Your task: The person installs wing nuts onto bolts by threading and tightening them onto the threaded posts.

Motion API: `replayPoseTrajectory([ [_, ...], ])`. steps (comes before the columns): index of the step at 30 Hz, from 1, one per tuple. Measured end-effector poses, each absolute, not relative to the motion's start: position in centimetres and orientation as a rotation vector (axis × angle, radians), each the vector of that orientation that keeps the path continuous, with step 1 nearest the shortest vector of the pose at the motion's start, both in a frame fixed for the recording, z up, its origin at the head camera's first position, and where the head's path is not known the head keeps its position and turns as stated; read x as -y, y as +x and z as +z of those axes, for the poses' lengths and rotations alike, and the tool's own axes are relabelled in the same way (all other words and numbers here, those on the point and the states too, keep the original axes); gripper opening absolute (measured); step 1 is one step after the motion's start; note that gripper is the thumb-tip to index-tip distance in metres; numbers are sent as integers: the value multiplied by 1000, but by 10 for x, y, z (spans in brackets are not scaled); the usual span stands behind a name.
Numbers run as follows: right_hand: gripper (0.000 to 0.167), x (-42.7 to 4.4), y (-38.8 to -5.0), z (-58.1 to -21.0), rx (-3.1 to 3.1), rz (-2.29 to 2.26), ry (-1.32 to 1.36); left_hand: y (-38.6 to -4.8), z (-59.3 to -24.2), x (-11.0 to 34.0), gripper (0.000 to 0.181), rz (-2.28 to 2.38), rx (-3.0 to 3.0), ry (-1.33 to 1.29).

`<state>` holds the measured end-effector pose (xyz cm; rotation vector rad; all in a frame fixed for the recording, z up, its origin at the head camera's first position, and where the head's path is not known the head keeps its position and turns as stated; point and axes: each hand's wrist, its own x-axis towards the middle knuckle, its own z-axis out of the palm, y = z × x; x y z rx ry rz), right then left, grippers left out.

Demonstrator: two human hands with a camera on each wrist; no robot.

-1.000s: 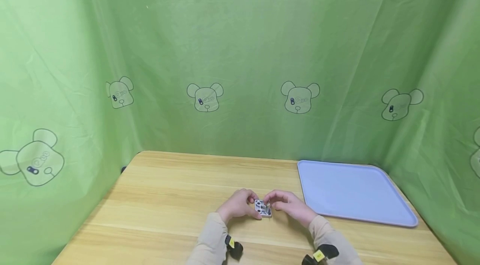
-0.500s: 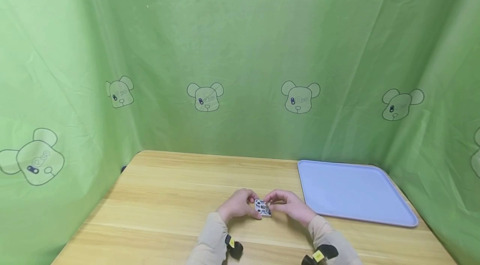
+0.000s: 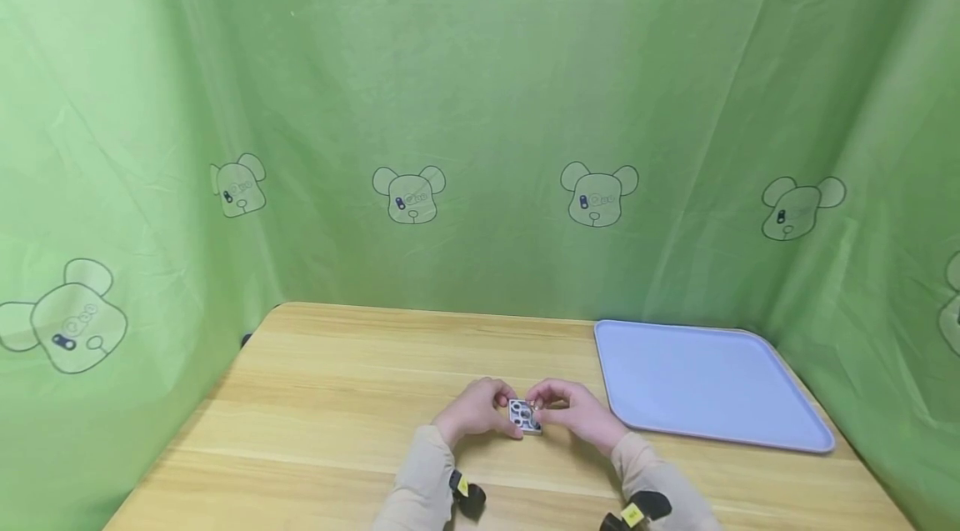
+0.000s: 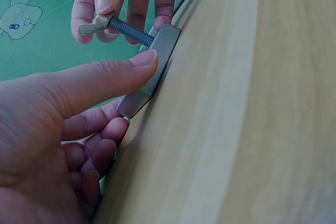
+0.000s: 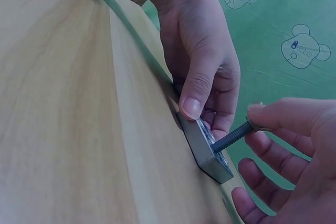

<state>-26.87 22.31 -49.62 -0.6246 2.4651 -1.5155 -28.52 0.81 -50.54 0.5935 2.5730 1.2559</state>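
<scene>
A small square metal block [image 3: 523, 423] with round holes in its top lies on the wooden table. My left hand [image 3: 476, 410] grips its left side, the thumb against the near edge, as the left wrist view also shows. A threaded wing screw [image 4: 131, 31] stands up from the block [image 4: 153, 72]. My right hand [image 3: 581, 414] pinches the screw's winged head between thumb and finger, its other fingers loosely bent beside the block. In the right wrist view the screw's thread [image 5: 232, 137] meets the block's top near one end; how deep it sits is hidden.
A light blue tray [image 3: 712, 385] lies at the right rear of the wooden table [image 3: 337, 398], beyond my right hand. Green curtains [image 3: 487, 264] with bear-head prints stand behind the table and at both sides. Each wrist carries a black camera on a strap.
The right thumb and fingers have shifted slightly around the screw's head. The left hand and the block stay where they were.
</scene>
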Motion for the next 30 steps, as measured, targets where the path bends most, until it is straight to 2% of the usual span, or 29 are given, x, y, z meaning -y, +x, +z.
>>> replayPoseTrajectory([
  [15, 33, -234, -270, -493, -2325, -1639, -545, -285, -506, -9, 48, 1291, -2554, 602],
  [30, 34, -231, -271, -497, -2288, -1571, -680, -285, -505, -8, 49, 1281, -2558, 591],
])
